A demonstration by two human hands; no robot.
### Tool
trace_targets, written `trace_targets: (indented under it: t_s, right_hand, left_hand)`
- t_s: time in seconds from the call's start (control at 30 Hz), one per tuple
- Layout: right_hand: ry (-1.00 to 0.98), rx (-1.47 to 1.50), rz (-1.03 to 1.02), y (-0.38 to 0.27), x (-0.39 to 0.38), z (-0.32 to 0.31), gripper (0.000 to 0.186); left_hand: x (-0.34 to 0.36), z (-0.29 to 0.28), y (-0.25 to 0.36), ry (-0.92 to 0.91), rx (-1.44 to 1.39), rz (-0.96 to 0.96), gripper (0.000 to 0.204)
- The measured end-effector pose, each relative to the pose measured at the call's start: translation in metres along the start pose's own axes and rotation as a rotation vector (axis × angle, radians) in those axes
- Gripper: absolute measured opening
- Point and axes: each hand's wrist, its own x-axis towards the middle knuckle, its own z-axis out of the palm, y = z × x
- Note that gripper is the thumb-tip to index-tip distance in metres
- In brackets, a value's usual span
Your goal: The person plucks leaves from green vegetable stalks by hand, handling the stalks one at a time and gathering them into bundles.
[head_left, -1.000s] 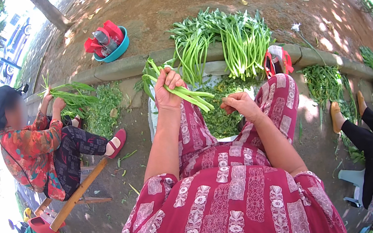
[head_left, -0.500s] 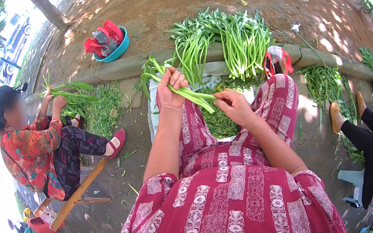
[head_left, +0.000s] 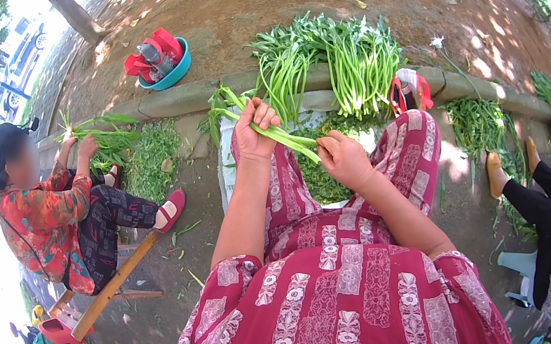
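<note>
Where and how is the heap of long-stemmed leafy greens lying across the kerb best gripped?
Probably around the bare stems, coming from the near side: they are slender, roughly parallel and point that way, so they should gather easily, while the leaves spread bushily at the far end.

Slim green stalks (head_left: pixel 290 139), held aloft, slant down rightward; upper ends splayed, apparently leafy.

Stalks (head_left: pixel 295 142) in left hand (head_left: pixel 256 129), bundle (head_left: pixel 361 68) across curb (head_left: pixel 155 106) ahead, basin (head_left: pixel 178 74) leftward beyond curb
</note>
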Motion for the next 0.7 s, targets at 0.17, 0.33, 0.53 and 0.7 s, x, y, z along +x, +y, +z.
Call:
trace_targets:
  t_s: [0.17, 0.33, 0.53, 0.7]
  right_hand:
    - [0.058, -0.091, -0.051, 0.002, 0.001, 0.006, 0.006]
    - [0.112, -0.075, -0.064, 0.004, 0.002, 0.009, 0.008]
    - [0.149, 0.015, -0.003, 0.002, 0.001, 0.01, 0.003]
    - [0.193, 0.274, 0.195, 0.011, -0.002, 0.012, 0.005]
  left_hand:
    - [-0.001, -0.001, 0.0, 0.003, -0.002, 0.001, 0.02]
    - [-0.001, -0.001, -0.002, 0.012, 0.017, -0.008, 0.02]
    - [-0.001, 0.0, -0.003, 0.002, 0.034, -0.016, 0.021]
    - [-0.001, 0.0, 0.002, -0.014, -0.03, 0.003, 0.021]
